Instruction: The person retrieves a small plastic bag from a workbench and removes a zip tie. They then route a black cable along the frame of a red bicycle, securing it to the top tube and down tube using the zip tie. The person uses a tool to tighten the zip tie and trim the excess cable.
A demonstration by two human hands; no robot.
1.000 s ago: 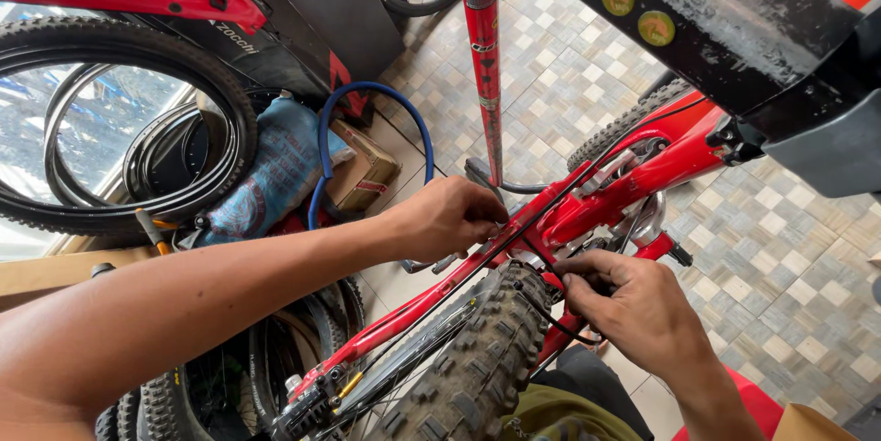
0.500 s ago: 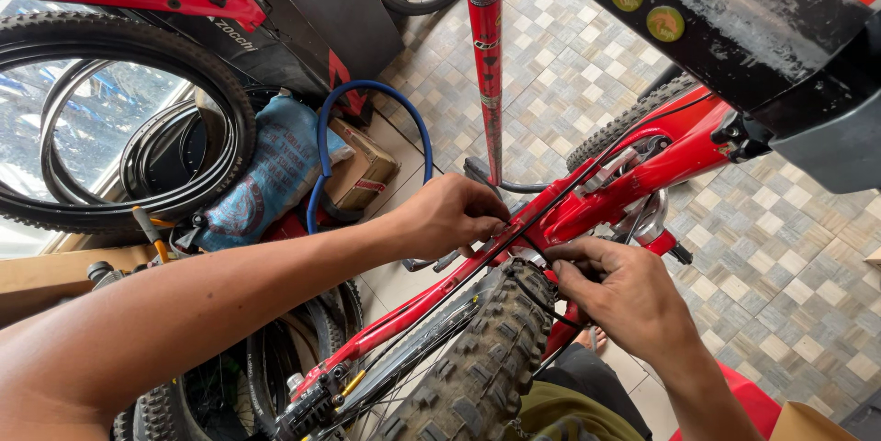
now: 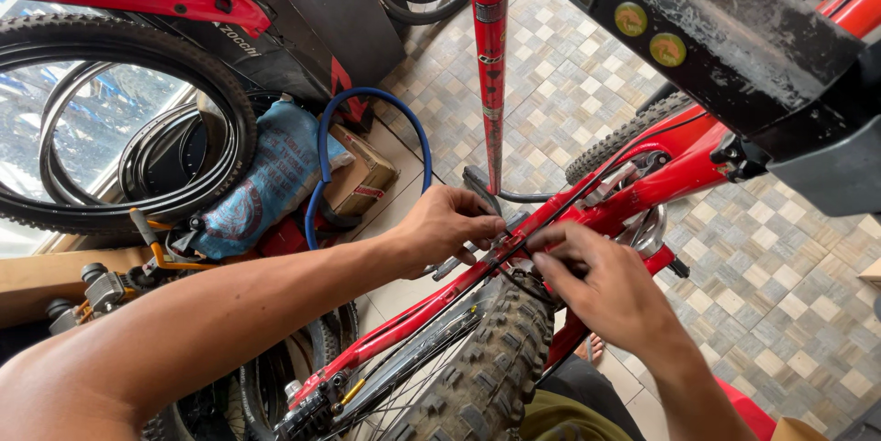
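Left hand [image 3: 450, 225] still grips red frame [image 3: 587, 221]; right hand [image 3: 601, 285] has shifted up, pinching black cable [image 3: 551, 219].

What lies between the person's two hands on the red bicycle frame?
In the head view, a short stretch of red frame tube with a thin black cable along it lies between the left hand and right hand; the knobby tyre sits just below.

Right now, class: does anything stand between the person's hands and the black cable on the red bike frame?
Nothing visible does. Both the left hand and the right hand already touch the black cable on the red frame.
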